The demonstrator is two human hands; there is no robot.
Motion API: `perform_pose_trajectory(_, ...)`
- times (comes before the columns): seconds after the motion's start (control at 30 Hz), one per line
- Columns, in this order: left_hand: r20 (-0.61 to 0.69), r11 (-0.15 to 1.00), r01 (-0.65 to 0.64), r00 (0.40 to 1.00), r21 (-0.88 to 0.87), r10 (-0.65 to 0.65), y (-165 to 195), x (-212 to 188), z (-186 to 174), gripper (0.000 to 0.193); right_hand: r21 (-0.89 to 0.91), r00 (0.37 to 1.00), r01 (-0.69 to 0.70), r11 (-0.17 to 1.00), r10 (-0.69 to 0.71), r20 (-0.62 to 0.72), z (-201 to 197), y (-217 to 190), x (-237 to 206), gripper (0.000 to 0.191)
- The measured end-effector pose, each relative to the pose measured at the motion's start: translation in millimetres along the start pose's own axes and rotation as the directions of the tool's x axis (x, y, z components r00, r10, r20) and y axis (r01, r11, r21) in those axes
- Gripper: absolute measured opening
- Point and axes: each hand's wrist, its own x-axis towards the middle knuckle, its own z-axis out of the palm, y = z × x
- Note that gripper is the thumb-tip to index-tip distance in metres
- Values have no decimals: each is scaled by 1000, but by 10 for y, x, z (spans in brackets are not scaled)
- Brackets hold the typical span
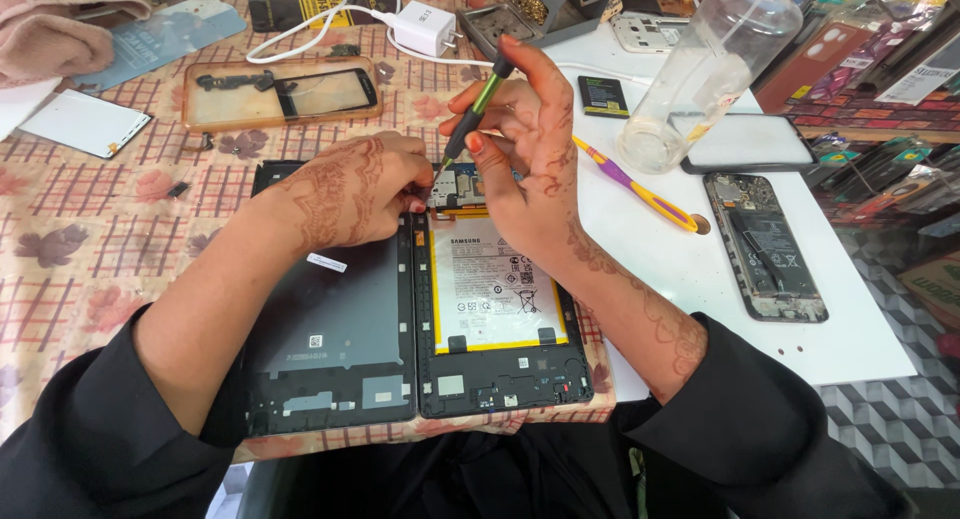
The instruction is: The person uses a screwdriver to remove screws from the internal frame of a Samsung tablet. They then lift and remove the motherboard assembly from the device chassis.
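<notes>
Your right hand (pixel 530 154) is pinched shut around a green-shafted screwdriver (pixel 472 117), fingers stacked along the handle; its long axis runs steeply down and toward your left, so the tip lands just below and left of your fingertips — on the circuit board (pixel 458 187) at the top of the opened tablet (pixel 500 319). Your left hand (pixel 355 189) lies just left of that tip, fingers curled and pressed on the board's near edge; whether anything small sits between those fingertips cannot be told. The right hand is the nearer one to the contact point, being directly above it; the left braces from the side. Below both hands lies the white battery (pixel 497 284) with its yellow border, and under your left forearm the detached back cover (pixel 330 329), touching the tablet's side. Right of your right wrist — apart from it — a purple-and-yellow pry tool (pixel 640 189) lies slantwise on the white board (pixel 700 269). Farther right: a clear bottle (pixel 710 74) and an opened phone (pixel 765 244). Beyond your left hand, a tan phone frame (pixel 280 94) and a white charger (pixel 425 27). Nothing stands between tip and board except your own fingers crowding it.
</notes>
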Motion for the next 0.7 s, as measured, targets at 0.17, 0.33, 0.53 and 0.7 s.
perform_pose_trajectory(0.17, -117, 990, -103, 989, -93, 92, -134, -26, -106, 16, -26, 1000, 9, 1000, -10, -8, -12, -6, 11, 65)
perform_pose_trajectory(0.33, -62, 998, 54, 997, 30, -52, -292, -123, -279, 18, -51, 1000, 14, 999, -15, -10, -20, -11, 11, 65)
perform_pose_trajectory(0.53, 94, 960, 249, 961, 125, -261, -345, -172, -309, 21, -66, 1000, 17, 998, -17, 3, -26, -3, 17, 64)
perform_pose_trajectory(0.7, 52, 958, 269, 960, 94, -275, -331, -193, -274, 26, -66, 1000, 24, 998, -24, 7, -28, 8, 19, 63)
